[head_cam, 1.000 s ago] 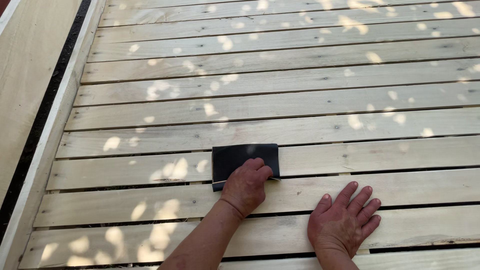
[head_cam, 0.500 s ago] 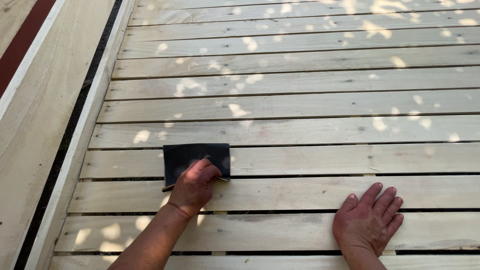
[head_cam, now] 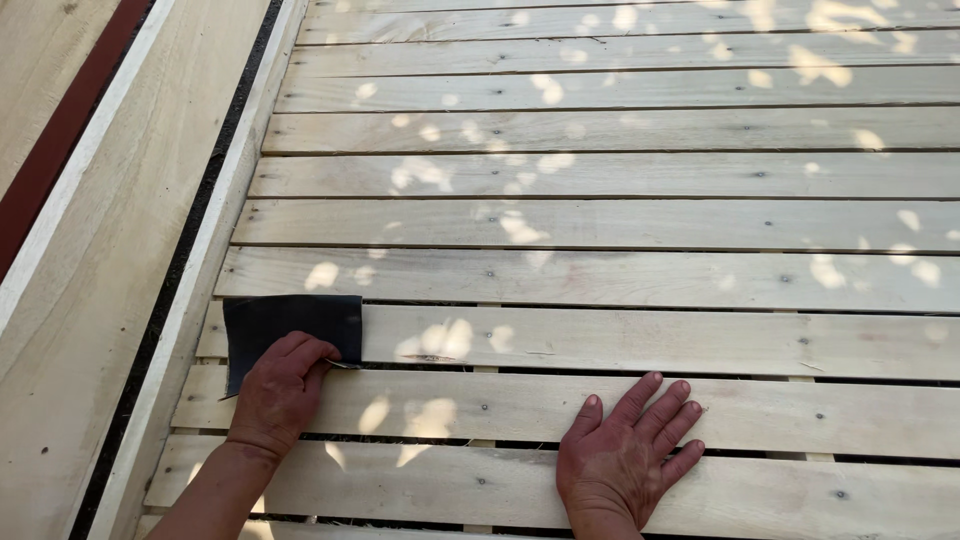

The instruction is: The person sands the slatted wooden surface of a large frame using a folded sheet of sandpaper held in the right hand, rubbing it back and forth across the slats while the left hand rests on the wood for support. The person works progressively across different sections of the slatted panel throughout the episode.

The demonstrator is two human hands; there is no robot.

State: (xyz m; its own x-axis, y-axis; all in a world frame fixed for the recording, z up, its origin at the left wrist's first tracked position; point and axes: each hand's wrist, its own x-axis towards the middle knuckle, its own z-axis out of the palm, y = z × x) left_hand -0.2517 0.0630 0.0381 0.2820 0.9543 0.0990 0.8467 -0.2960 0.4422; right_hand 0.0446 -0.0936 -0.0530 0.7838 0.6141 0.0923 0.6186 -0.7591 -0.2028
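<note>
My left hand (head_cam: 278, 392) presses down on a dark sheet of sandpaper (head_cam: 290, 322) that lies flat on a pale wooden slat (head_cam: 640, 340), near the slat's left end. The fingers cover the sheet's lower right part. My right hand (head_cam: 628, 456) lies flat, fingers spread, on the slat below (head_cam: 800, 415), about a forearm's length to the right of the sandpaper. It holds nothing.
Several parallel pale slats with dark gaps run left to right, dappled with sun spots. A wooden side rail (head_cam: 215, 260) borders the slats on the left, with a dark strip and a wide plank (head_cam: 80, 300) beyond it.
My left hand has slid the sandpaper leftward along the slat, toward the side rail. My right hand has stayed flat on the lower slat.
</note>
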